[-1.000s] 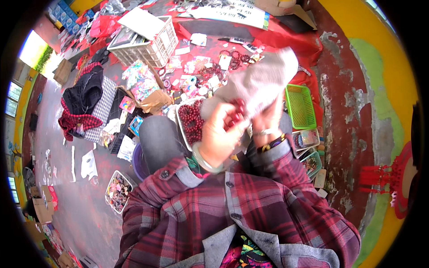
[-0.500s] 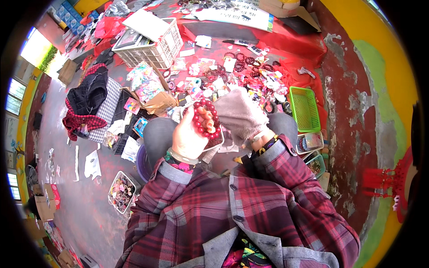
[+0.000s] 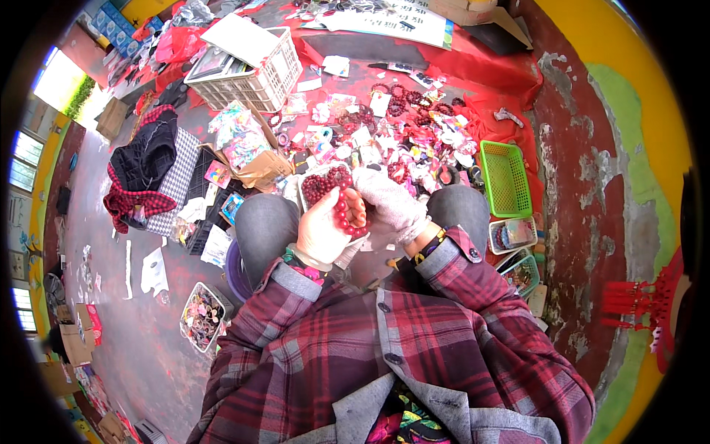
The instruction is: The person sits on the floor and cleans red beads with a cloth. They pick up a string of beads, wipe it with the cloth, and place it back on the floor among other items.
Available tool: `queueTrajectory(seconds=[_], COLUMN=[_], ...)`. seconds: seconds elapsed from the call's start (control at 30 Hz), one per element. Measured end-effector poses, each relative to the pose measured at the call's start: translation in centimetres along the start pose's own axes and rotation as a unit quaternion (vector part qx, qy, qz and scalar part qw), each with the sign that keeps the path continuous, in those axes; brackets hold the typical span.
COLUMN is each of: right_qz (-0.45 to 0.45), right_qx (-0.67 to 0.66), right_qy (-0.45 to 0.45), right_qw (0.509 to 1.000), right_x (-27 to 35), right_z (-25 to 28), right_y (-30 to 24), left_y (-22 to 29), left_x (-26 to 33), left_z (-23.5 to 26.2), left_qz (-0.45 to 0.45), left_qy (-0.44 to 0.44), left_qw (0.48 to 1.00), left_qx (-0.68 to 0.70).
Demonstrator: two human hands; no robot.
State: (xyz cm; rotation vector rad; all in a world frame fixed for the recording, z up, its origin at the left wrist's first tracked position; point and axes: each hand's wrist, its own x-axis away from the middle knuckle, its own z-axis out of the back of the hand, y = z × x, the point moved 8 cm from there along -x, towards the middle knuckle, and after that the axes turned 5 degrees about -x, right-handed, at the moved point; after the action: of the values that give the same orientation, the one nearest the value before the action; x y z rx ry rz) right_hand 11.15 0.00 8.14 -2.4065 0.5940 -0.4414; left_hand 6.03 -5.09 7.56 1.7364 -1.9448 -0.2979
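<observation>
The left hand [image 3: 324, 228] is cupped palm up between the knees, its grip curled closed around a red bead bracelet [image 3: 342, 209], with part of the loop hanging below the fingers. Just to its right, the right hand [image 3: 423, 240] is mostly covered by a pale, soft cloth [image 3: 392, 201]; it appears to carry that cloth, yet how its fingers sit underneath is hidden, so I cannot tell whether its grip is closed. Cloth and beads lie close together at the middle of the lap, and whether they touch is hard to make out. Behind the left hand a white-rimmed container [image 3: 301, 192] holds more red beads [image 3: 324, 182], and beyond it a loose spread of bracelets [image 3: 397, 105] and small trinkets covers the red sheeting on the floor. A green basket [image 3: 506, 177] stands past the right knee, a purple basin [image 3: 237, 275] beside the left leg. Judging by this pairing, the step in hand looks like wiping the beads; the next move seems to call for a steady left hold, the cloth brought around the loop, and the strand turned so its other beads come within reach
</observation>
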Motion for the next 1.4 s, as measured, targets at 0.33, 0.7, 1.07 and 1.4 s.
queueTrajectory(seconds=[0.33,0.7,1.07,1.4], right_qz=[-0.006,0.363,0.070,0.231], right_qx=[0.020,0.624,0.189,0.561], right_qy=[0.100,-0.149,0.101,-0.023], right_qw=[0.995,0.676,0.974,0.794], right_x=[1.4,3.2,1.1,2.1], right_z=[-0.6,-3.7,0.0,-1.6], right_y=[-1.2,-3.8,-1.9,-4.0], left_y=[-1.0,1.0,-1.1,-0.1], left_x=[-0.1,0.3,0.3,0.5], left_z=[1.7,2.5,1.7,3.1], left_qz=[0.056,0.024,0.078,0.060], left_qy=[0.058,0.104,0.078,0.059], left_qw=[0.990,0.985,0.978,0.995], left_qx=[-0.119,-0.135,-0.176,-0.052])
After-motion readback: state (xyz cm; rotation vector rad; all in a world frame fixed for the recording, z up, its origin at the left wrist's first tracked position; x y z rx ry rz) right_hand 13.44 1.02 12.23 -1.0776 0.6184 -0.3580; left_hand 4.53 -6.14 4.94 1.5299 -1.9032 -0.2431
